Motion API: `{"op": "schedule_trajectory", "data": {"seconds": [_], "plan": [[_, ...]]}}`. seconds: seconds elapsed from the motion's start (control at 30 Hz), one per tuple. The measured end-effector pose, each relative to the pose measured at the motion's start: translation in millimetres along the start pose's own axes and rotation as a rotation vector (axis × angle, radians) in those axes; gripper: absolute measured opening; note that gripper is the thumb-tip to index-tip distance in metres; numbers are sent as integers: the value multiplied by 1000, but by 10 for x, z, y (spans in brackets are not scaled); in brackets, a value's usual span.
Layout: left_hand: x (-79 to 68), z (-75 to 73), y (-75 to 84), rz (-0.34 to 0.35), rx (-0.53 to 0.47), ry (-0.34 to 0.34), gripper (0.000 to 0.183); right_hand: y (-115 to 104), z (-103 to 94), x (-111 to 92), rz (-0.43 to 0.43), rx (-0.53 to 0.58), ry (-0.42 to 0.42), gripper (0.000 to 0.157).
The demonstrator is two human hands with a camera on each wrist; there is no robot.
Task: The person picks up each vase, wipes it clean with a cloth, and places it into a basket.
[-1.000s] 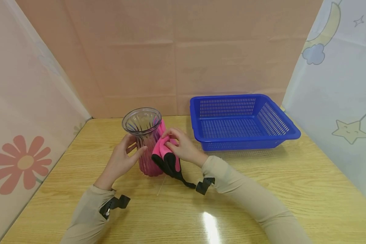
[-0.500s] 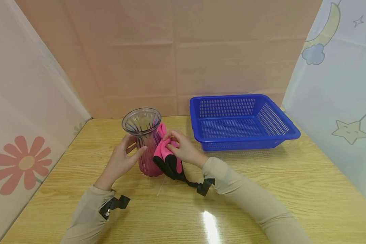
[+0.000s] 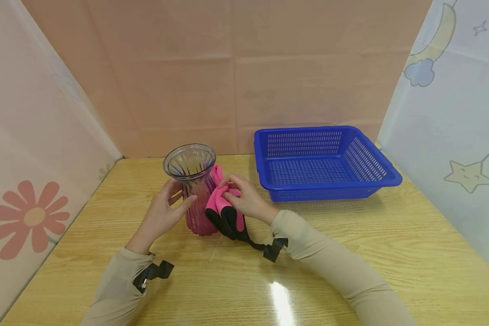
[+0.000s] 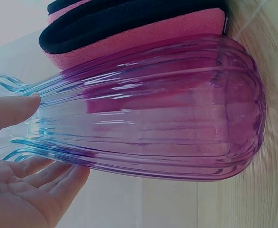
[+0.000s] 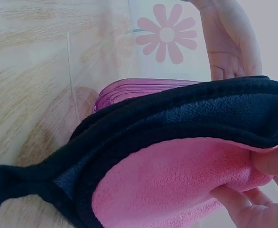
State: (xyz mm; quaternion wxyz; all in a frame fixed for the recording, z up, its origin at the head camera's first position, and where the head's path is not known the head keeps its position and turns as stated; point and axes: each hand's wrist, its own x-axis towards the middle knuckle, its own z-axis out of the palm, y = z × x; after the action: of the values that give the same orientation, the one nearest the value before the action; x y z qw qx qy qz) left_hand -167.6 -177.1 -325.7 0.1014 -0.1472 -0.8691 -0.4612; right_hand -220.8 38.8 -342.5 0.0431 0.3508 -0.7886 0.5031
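Observation:
A tall ribbed glass vase [image 3: 198, 203], clear at the rim and pink lower down, stands upright on the table. My left hand [image 3: 161, 213] holds it by the neck, thumb on the near side and fingers curled round the far side, as the left wrist view [image 4: 167, 118] of the vase shows. With thumb and fingers, my right hand [image 3: 244, 197] pinches a folded pink plush piece with black trim [image 5: 162, 180]. That soft piece lies against the vase's right side, its black strap [image 3: 254, 246] trailing towards my right wrist.
A blue perforated plastic basket [image 3: 309, 170] stands at the back right of the wooden table [image 3: 212, 290]. On the table in front of the vase is a thin pale line [image 3: 214, 251]. Printed cloth walls [image 3: 20, 136] close in the sides.
My right hand and the pink plush piece have shifted slightly right and down over the last second. The left hand and the vase stay where they were.

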Motion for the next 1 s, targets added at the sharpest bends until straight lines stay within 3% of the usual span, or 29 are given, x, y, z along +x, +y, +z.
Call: {"op": "schedule_trajectory", "data": {"seconds": [0.43,0.67,1.0], "plan": [[9,5,-21,-3,-6,-6,59,-83,-31,62,-30,-3,31,13],[10,2,-13,28,1,5,55,-202,-81,125,-48,-30,53,12],[0,11,4,38,-7,1,57,-284,-112,184,-64,43,83,11]]}}
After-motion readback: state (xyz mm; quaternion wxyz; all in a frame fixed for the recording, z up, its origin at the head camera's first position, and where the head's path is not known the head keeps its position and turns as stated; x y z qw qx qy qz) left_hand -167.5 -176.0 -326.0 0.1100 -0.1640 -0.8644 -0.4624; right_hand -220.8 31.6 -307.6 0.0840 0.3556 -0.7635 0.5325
